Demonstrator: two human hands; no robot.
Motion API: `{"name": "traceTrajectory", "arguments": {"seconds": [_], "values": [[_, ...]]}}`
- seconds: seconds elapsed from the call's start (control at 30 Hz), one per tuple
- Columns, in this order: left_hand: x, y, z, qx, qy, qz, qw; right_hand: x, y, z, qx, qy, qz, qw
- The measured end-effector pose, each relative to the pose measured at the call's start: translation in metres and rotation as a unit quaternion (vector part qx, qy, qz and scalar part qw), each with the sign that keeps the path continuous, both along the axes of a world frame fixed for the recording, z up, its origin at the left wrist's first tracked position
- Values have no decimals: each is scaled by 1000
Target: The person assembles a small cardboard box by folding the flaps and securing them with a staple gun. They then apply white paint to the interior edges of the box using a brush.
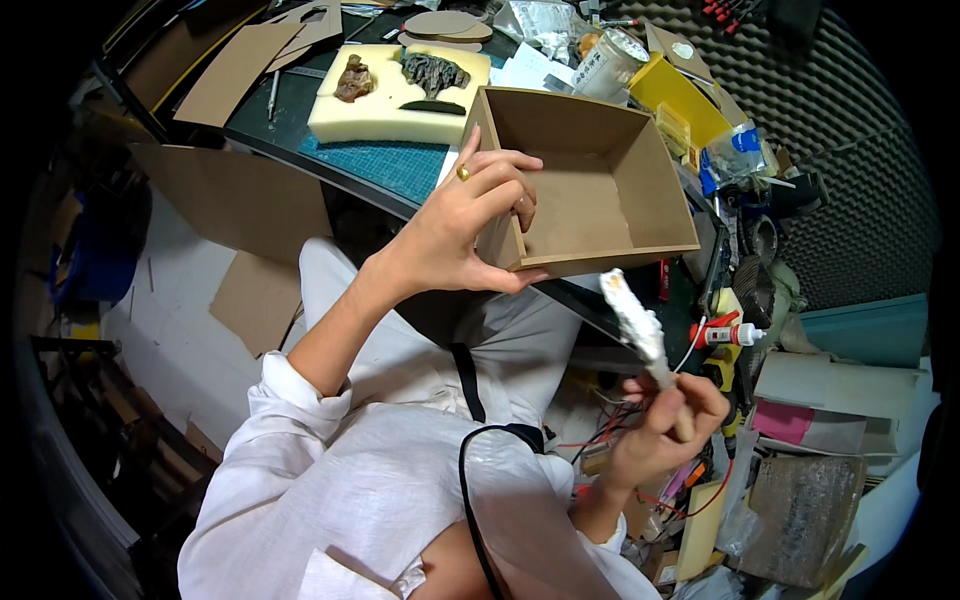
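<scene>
My left hand [455,220] grips the left wall of an open brown box [600,262], its thumb under the near edge and its fingers over the rim. The box is tilted so that its bare inside faces me. Lower right, my right hand [665,430] pinches a pale stick whose upper end is thick with a lumpy white coating [635,320]. That white end points up toward the box's near right edge, apart from it. What the coating is, I cannot make out.
A cream foam block [330,125] bears a brown carved piece [354,78] and a dark rock-like piece [435,72]. Under it lies a teal cutting mat [385,170]. A clear jar [610,65], yellow box [680,98] and red-and-white bottle [730,334] crowd the right. Cardboard sheets [235,195] lean at left.
</scene>
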State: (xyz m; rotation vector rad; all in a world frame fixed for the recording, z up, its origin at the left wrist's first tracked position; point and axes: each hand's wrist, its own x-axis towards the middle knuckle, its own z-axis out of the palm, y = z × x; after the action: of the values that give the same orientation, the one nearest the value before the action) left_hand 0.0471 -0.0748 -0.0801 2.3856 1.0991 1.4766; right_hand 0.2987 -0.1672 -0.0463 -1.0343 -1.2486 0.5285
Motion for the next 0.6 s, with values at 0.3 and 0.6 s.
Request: {"name": "traceTrajectory", "arguments": {"seconds": [0.3,0.6], "values": [[6,-4,-3,-18,-15,26,999,-22,4,-15,126,-152,99,975],[4,-4,-4,-10,-9,29,999,-37,3,-6,152,-188,149,959]]}}
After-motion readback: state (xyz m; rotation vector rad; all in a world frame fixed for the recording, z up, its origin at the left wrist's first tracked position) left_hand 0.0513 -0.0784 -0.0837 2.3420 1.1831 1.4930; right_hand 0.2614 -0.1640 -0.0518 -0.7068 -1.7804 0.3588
